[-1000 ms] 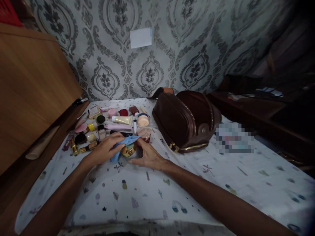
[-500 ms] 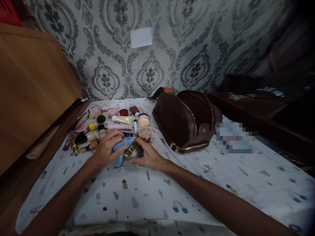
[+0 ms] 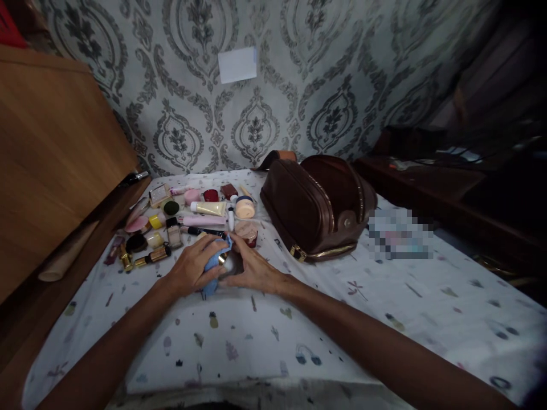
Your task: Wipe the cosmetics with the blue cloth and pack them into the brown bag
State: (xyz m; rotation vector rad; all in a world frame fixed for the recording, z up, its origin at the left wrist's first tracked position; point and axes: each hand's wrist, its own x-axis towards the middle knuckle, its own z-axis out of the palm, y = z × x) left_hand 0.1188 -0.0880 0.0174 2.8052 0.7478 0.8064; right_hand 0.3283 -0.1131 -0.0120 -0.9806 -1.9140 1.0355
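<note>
My left hand is closed on a blue cloth, pressing it against a small round container with a gold rim. The fingers and thumb of my right hand curve round the container's other side. Most of the container is hidden between both hands, so its kind is unclear. Just beyond the fingers lie a slim black stick and a round jar with a pinkish lid. A foundation bottle and a gold and black tube are left of my left hand.
Rows of cosmetics, among them a cream tube and a peach jar, cover the back left of the patterned sheet. An unzipped brown leather bag stands right of them. A wooden cabinet borders the left.
My left hand and the cloth have turned over the container, covering more of its gold rim. The slim black stick shows more now. The whole view has shifted slightly.
</note>
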